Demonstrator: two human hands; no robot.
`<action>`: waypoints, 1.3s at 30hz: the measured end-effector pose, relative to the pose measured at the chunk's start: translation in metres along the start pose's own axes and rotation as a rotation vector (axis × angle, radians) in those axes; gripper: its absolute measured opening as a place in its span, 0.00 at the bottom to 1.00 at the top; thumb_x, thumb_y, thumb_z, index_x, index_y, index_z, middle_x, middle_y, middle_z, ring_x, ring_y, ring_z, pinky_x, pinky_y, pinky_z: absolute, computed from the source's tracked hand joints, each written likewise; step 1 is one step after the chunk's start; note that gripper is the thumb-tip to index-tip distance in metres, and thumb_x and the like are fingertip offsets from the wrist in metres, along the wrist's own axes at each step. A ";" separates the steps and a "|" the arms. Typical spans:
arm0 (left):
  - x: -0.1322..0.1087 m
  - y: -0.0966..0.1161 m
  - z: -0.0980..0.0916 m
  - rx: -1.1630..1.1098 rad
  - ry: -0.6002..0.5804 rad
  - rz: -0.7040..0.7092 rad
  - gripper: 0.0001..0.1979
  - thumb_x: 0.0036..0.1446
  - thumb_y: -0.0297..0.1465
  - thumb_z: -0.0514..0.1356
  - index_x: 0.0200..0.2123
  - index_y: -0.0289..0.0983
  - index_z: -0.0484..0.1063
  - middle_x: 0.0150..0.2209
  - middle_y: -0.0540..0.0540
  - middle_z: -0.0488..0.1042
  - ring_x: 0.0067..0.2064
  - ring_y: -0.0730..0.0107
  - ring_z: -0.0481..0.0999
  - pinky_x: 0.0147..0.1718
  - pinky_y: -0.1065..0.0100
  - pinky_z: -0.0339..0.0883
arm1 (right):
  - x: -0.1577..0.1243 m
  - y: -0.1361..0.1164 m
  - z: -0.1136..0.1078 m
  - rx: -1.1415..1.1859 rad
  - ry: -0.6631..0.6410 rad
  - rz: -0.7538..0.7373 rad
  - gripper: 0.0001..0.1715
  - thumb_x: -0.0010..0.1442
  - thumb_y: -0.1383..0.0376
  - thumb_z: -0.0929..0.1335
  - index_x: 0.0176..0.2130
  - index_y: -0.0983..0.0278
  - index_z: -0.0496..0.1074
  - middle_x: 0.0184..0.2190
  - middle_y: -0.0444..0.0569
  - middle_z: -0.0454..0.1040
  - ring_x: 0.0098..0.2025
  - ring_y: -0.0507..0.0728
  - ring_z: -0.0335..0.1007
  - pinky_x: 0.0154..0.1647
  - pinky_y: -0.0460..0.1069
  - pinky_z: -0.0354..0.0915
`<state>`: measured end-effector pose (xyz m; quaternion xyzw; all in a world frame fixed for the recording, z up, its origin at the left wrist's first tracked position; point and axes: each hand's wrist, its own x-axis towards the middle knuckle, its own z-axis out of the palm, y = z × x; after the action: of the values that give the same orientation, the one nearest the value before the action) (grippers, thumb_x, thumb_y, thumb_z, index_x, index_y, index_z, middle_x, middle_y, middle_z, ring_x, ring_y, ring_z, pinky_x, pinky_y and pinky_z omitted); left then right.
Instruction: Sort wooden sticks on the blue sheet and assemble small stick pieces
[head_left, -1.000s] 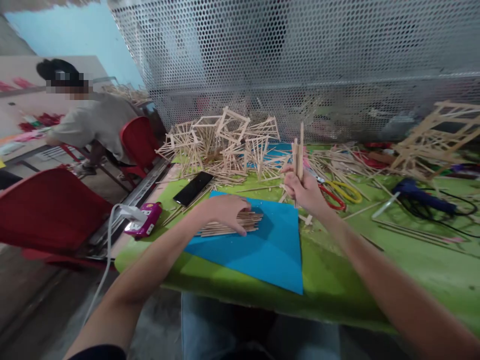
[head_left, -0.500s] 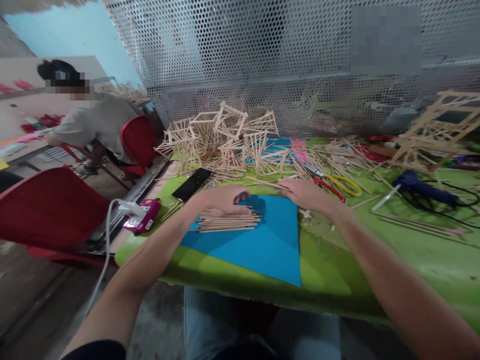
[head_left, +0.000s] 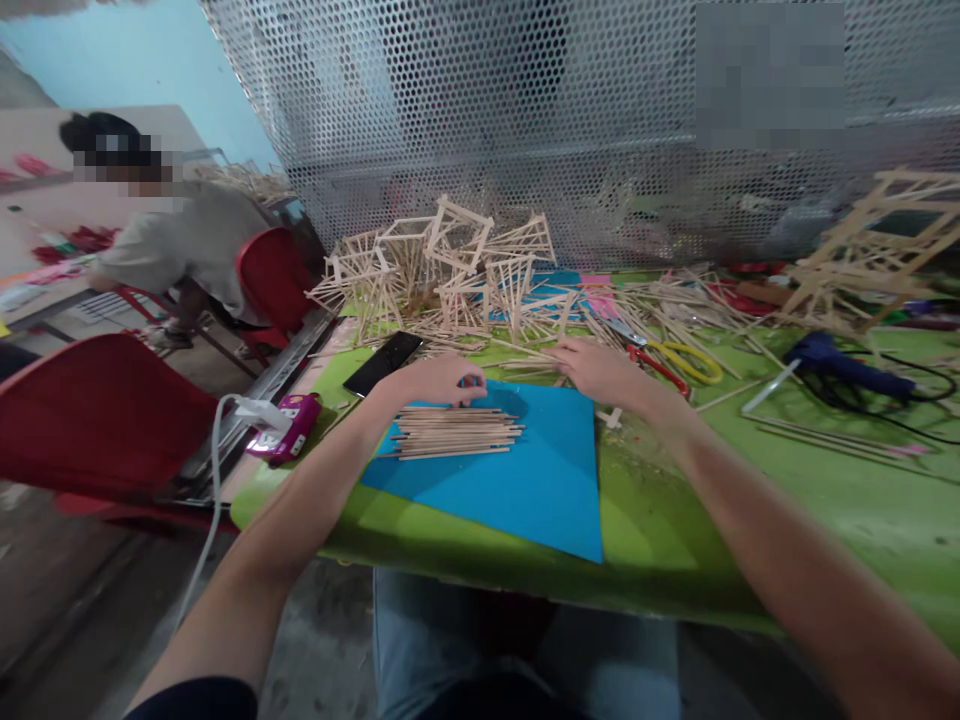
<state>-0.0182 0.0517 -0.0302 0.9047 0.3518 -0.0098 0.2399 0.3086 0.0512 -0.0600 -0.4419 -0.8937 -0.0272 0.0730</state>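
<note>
A row of thin wooden sticks lies side by side on a blue sheet. Just beyond the row is my left hand, its fingers curled in towards the thumb; whatever they may hold is hidden. My right hand reaches past the sheet's far right corner. Its fingertips are closed on a wooden stick at the near edge of the loose pile. A small stick cross rests beside the sheet, below my right wrist.
Stick frames are heaped at the back. Scissors and a blue glue gun lie rightward. A phone and purple power socket are at left. Perforated metal stands behind the table; a person sits far left.
My left hand has drawn back slightly from the stick row, towards the far left, uncovering its far side. My right hand has shifted slightly left and away from me.
</note>
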 end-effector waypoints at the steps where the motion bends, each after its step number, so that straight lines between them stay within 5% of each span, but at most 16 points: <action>1: -0.001 -0.001 0.000 -0.041 -0.032 -0.004 0.18 0.70 0.46 0.54 0.46 0.40 0.78 0.36 0.47 0.83 0.32 0.69 0.79 0.34 0.70 0.64 | 0.000 0.002 0.001 0.000 0.020 -0.016 0.27 0.75 0.63 0.58 0.66 0.66 0.72 0.61 0.60 0.74 0.58 0.67 0.72 0.55 0.58 0.67; 4: -0.001 0.001 -0.002 -0.036 -0.030 -0.026 0.19 0.70 0.46 0.54 0.47 0.40 0.78 0.35 0.47 0.83 0.32 0.69 0.79 0.33 0.70 0.64 | -0.001 0.006 0.005 -0.005 0.063 -0.028 0.26 0.73 0.66 0.59 0.62 0.66 0.75 0.59 0.59 0.75 0.58 0.67 0.72 0.57 0.60 0.66; 10: 0.004 0.007 0.000 0.318 0.229 -0.098 0.18 0.70 0.45 0.55 0.44 0.42 0.81 0.41 0.45 0.83 0.42 0.61 0.80 0.35 0.68 0.61 | -0.002 0.006 0.008 0.012 0.170 0.057 0.21 0.72 0.63 0.63 0.57 0.63 0.79 0.56 0.56 0.78 0.57 0.66 0.72 0.59 0.59 0.65; 14: 0.007 0.008 0.006 0.342 0.272 -0.113 0.17 0.69 0.45 0.55 0.47 0.44 0.80 0.44 0.47 0.84 0.44 0.60 0.80 0.35 0.68 0.62 | -0.003 0.009 0.007 -0.025 0.284 0.175 0.19 0.70 0.62 0.66 0.56 0.64 0.78 0.54 0.57 0.78 0.58 0.68 0.70 0.61 0.61 0.63; 18: 0.010 0.009 0.011 0.365 0.291 -0.125 0.14 0.69 0.43 0.56 0.47 0.46 0.79 0.45 0.49 0.84 0.45 0.60 0.81 0.35 0.68 0.64 | -0.002 0.006 0.003 -0.086 0.367 0.121 0.18 0.70 0.61 0.67 0.55 0.61 0.79 0.56 0.56 0.76 0.61 0.69 0.65 0.65 0.64 0.57; 24: 0.011 0.015 0.013 0.370 0.284 -0.121 0.14 0.69 0.43 0.57 0.49 0.45 0.79 0.44 0.49 0.84 0.45 0.61 0.81 0.36 0.68 0.65 | 0.006 -0.013 0.007 -0.030 0.228 -0.096 0.21 0.72 0.68 0.62 0.54 0.59 0.81 0.55 0.52 0.78 0.58 0.63 0.67 0.60 0.58 0.58; 29: 0.010 0.019 0.013 0.370 0.282 -0.121 0.15 0.70 0.43 0.57 0.49 0.44 0.79 0.45 0.48 0.83 0.47 0.60 0.81 0.39 0.67 0.67 | 0.012 -0.022 0.020 -0.105 0.185 -0.004 0.23 0.72 0.69 0.61 0.56 0.60 0.80 0.57 0.54 0.78 0.59 0.64 0.66 0.57 0.58 0.57; 39: 0.009 0.021 0.013 0.365 0.287 -0.134 0.16 0.69 0.44 0.57 0.48 0.45 0.80 0.45 0.48 0.84 0.47 0.59 0.81 0.41 0.66 0.69 | 0.017 -0.025 0.026 -0.165 0.215 0.089 0.15 0.72 0.67 0.62 0.45 0.65 0.78 0.48 0.58 0.80 0.54 0.66 0.64 0.52 0.58 0.53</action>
<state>0.0043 0.0385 -0.0344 0.8998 0.4340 0.0394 0.0188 0.2754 0.0521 -0.0830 -0.4803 -0.8549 -0.1446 0.1326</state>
